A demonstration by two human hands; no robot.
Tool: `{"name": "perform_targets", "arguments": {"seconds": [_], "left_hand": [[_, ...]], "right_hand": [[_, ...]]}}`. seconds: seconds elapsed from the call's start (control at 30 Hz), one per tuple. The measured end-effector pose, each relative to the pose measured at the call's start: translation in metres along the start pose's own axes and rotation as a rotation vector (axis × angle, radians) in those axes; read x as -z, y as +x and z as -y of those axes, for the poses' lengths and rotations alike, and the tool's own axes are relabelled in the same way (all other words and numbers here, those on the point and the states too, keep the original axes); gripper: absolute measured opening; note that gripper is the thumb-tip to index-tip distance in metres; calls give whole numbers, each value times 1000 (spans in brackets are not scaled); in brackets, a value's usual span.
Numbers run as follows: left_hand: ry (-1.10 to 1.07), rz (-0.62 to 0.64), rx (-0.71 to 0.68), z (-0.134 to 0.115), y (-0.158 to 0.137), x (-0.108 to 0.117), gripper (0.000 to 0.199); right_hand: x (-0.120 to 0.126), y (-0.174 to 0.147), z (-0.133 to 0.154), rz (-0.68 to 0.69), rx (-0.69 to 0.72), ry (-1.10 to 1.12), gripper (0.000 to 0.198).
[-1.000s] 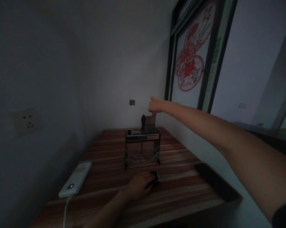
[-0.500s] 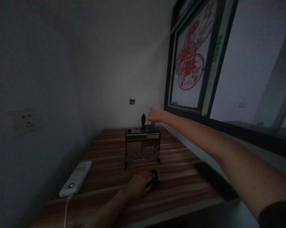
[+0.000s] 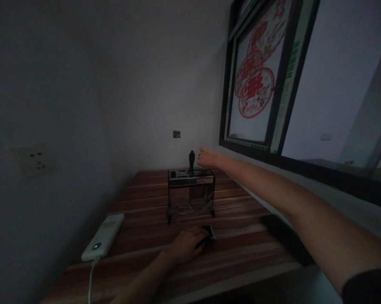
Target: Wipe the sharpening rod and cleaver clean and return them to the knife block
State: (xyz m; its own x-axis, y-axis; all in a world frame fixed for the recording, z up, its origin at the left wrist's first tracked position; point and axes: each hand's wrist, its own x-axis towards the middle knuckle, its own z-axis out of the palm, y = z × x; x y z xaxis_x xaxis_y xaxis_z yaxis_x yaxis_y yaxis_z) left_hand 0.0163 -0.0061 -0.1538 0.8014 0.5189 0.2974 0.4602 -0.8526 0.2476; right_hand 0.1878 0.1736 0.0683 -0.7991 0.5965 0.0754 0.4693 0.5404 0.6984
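A knife block (image 3: pixel 192 182) with a dark top and see-through sides stands on the wooden table. A black-handled tool (image 3: pixel 191 161), seemingly a knife, stands upright in its top. My right hand (image 3: pixel 205 158) is closed just right of that handle, at the right end of the block's top. What its fingers hold is hidden. Near the front of the block, my left hand (image 3: pixel 187 244) lies on the table, its fingers curled over a small dark flat object (image 3: pixel 210 232) with a pale edge. The kind of that object cannot be made out.
At the left lies a white power bank (image 3: pixel 104 236) with a cable (image 3: pixel 91 278). A long black object (image 3: pixel 285 238) rests along the right table edge. The wooden table (image 3: pixel 136 202) meets the wall behind, and a dark-framed window (image 3: pixel 250 145) is at the right.
My right hand has come down slightly toward the block's top, and the dark piece seen beneath it before is now mostly hidden. My left hand stays on the dark object. The view has shifted slightly.
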Motion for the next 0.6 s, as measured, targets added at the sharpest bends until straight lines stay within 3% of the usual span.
{"name": "perform_targets", "arguments": {"seconds": [0.3, 0.6], "left_hand": [[-5, -4, -14, 2, 1, -2, 38], [2, 1, -19, 6, 0, -8, 41]], "right_hand": [[-8, -4, 6, -49, 17, 6, 20], [19, -14, 2, -91, 60, -113, 4]]}}
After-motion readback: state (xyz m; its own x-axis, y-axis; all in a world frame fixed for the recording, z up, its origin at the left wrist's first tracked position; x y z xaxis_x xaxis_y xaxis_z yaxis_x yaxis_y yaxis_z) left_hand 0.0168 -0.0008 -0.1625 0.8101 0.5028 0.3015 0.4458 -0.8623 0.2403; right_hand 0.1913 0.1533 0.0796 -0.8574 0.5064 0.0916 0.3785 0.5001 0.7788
